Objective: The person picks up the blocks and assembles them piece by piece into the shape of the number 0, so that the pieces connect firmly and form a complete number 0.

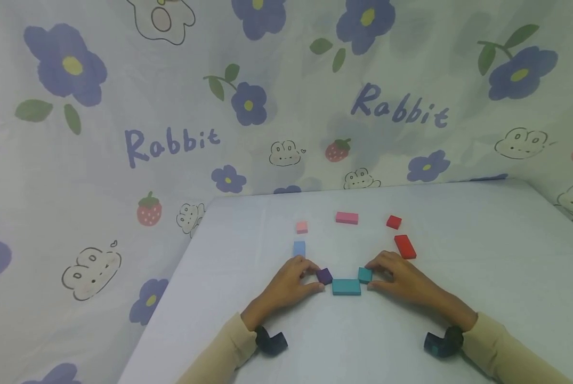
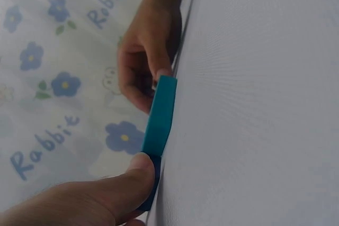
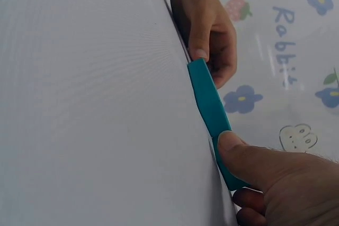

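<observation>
A teal rectangular block (image 1: 346,287) lies flat on the white table. At its left end is a dark purple block (image 1: 324,276), pinched between the thumb and fingers of my left hand (image 1: 286,285). A small teal block (image 1: 365,275) stands at the upper right corner, and my right hand (image 1: 406,280) pinches it. In the left wrist view, the left thumb presses the dark block (image 2: 153,183) against the end of the teal block (image 2: 160,115). In the right wrist view, the right thumb lies on the small teal block (image 3: 229,170), end to end with the long one (image 3: 209,96).
Beyond the hands, a light blue block (image 1: 299,248) and a light pink block (image 1: 301,228) lie on the left. A pink rectangular block (image 1: 346,217) is at the back. To the right are a small red block (image 1: 394,222) and a longer red block (image 1: 405,246). Patterned cloth hangs behind.
</observation>
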`<move>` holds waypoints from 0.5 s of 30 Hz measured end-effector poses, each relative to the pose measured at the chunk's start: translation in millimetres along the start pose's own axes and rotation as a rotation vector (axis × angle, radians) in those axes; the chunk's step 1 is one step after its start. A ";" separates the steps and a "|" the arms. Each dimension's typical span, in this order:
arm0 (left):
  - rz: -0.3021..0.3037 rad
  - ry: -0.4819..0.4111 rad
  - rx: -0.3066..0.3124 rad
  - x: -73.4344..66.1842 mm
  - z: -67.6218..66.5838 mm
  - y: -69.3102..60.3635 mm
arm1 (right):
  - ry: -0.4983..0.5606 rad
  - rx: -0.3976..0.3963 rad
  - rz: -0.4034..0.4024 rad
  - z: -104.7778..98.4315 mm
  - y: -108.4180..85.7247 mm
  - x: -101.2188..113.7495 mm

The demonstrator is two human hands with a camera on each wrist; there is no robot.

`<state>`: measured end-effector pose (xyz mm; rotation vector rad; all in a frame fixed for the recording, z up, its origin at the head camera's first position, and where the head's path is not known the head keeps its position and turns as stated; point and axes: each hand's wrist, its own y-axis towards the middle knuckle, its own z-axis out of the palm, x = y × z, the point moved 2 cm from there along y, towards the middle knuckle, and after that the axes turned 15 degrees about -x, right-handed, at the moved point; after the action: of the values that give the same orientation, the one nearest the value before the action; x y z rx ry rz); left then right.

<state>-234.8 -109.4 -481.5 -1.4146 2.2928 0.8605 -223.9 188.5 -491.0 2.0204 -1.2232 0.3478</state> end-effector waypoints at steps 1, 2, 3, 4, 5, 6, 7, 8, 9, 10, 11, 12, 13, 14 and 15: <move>-0.003 0.001 0.002 0.1 0.2 -0.1 | -0.001 0.001 0.000 0.1 -0.2 -0.2; -0.003 0.002 0.002 0.3 0.4 -0.1 | -0.002 0.001 0.000 0.2 -0.4 -0.2; -0.003 0.002 0.003 0.1 0.4 -0.2 | -0.003 0.003 0.004 0.2 -0.5 0.0; -0.005 0.002 0.004 0.0 0.4 -0.3 | -0.004 0.007 0.006 0.1 -0.5 0.3; -0.004 0.002 0.005 -0.1 0.5 -0.4 | -0.007 0.012 0.011 -0.3 -0.4 0.7; -0.005 0.002 0.006 -0.3 0.4 -0.5 | -0.011 0.021 0.015 -0.9 -0.3 1.2; -0.006 0.004 0.007 -0.7 0.3 -0.6 | -0.011 0.032 0.022 -1.9 0.0 1.8; -0.004 0.004 0.008 -0.8 0.3 -0.7 | -0.008 0.044 0.031 -3.4 0.5 2.6; -0.003 0.005 0.009 -0.8 0.4 -0.8 | -0.003 0.056 0.039 -5.3 1.4 3.4; 0.000 0.007 0.008 -0.4 0.7 -0.7 | 0.000 0.069 0.048 -7.7 2.3 4.0; 0.001 0.011 0.007 -0.2 0.8 -0.7 | 0.004 0.085 0.058 -10.7 3.3 4.3; 0.001 0.012 0.006 -0.1 0.9 -0.6 | 0.011 0.101 0.070 -14.0 4.5 4.5; 0.001 0.014 0.004 0.2 1.1 -0.6 | 0.019 0.116 0.085 -17.9 5.8 4.5; 0.002 0.014 0.002 0.4 1.1 -0.5 | 0.028 0.128 0.096 -22.3 7.2 4.0; 0.003 0.015 0.000 0.7 1.3 -0.5 | 0.032 0.137 0.099 -27.2 8.7 3.1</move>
<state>-234.8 -109.2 -483.1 -1.4221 2.3068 0.8540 -226.0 203.3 -466.5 2.0655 -1.3135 0.5224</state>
